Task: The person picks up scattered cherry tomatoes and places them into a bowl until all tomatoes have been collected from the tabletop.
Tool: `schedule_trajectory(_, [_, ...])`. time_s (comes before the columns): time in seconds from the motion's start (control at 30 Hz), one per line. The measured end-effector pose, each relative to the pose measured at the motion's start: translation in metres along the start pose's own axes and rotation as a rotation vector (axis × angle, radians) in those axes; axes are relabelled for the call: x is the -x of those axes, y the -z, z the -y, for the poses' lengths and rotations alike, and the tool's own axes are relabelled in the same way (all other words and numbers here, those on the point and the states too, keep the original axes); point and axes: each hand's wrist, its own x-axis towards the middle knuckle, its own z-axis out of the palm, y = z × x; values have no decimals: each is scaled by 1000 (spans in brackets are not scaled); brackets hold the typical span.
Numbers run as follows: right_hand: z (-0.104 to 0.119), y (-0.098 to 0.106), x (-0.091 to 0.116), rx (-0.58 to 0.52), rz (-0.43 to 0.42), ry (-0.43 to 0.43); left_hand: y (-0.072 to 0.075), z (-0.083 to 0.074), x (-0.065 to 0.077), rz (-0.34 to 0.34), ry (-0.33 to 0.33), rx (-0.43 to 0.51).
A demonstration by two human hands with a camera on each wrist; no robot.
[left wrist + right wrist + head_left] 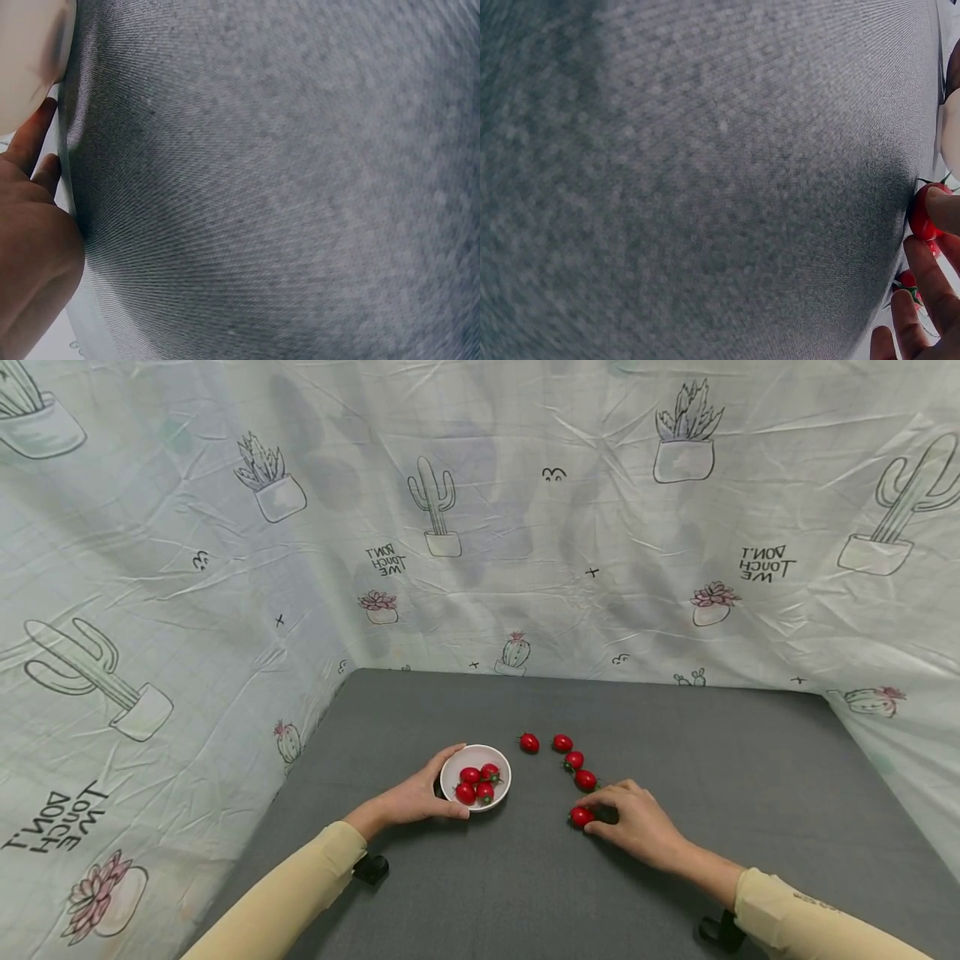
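My left hand grips a small white bowl, thumb on its near side and fingers round the far side. Several red cherry tomatoes lie in the bowl. To the right of it, my right hand pinches one cherry tomato between thumb and fingers, low over the grey table. In the right wrist view, the thumb lies against this cherry tomato, whose green stem end shows. The left wrist view shows part of the bowl's wall at the fingertips; its contents are hidden there.
Beyond my right hand, more cherry tomatoes lie in a loose row on the grey table, and another tomato lies nearer the bowl. A white sheet with cactus drawings hangs behind the table and along its left.
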Motion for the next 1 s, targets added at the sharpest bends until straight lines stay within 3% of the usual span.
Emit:
schedule_trajectory(0.37, [5, 6, -2, -16, -9, 22, 0, -1, 1, 1, 5, 8])
schedule_trajectory(1.0, [13, 39, -25, -74, -68, 29, -2, 0, 1, 7, -13, 10])
